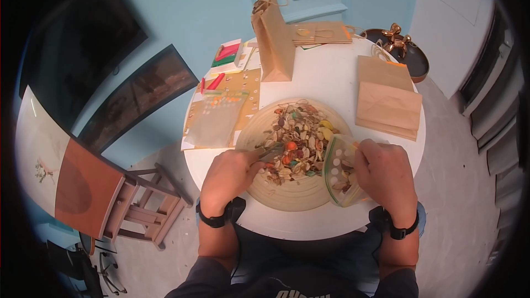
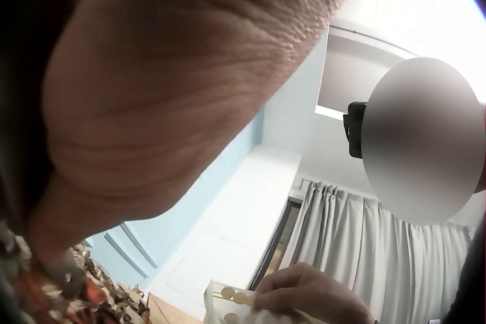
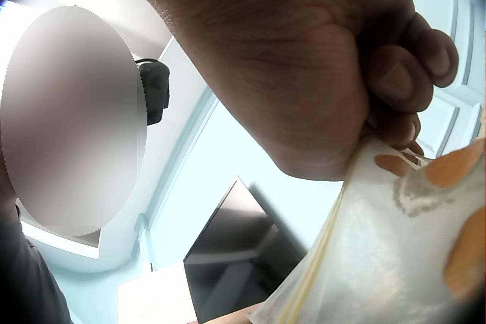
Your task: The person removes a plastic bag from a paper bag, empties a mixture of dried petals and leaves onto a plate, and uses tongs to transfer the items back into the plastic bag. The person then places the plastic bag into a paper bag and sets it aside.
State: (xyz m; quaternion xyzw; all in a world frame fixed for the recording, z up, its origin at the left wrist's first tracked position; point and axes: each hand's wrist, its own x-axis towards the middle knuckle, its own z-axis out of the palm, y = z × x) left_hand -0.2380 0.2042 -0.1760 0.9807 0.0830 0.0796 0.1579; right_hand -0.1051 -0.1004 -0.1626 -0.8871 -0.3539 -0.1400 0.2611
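A round woven tray [image 1: 254, 185] holds a heap of dried flower and fruit pieces [image 1: 301, 132], some orange, red, yellow and green. At its left side the left hand [image 1: 229, 176] has its fingers curled round the end of a small greyish scoop-like tool [image 1: 270, 151], partly hidden by the hand and pieces. The right hand [image 1: 386, 174] pinches the edge of a clear zip bag [image 1: 338, 174] with white dots and a green seal; dried pieces lie inside it. The bag's mouth faces the heap. In the right wrist view the bag [image 3: 380, 233] hangs below the curled fingers [image 3: 402, 81].
On the white table [image 1: 326, 69] stand a tall paper bag [image 1: 273, 44] and, behind it, flat paper bags [image 1: 317, 33]. More folded paper bags [image 1: 389, 99] lie right. At left are a flat zip bag [image 1: 215, 118], patterned sheets [image 1: 251, 91] and a box of coloured items [image 1: 227, 55].
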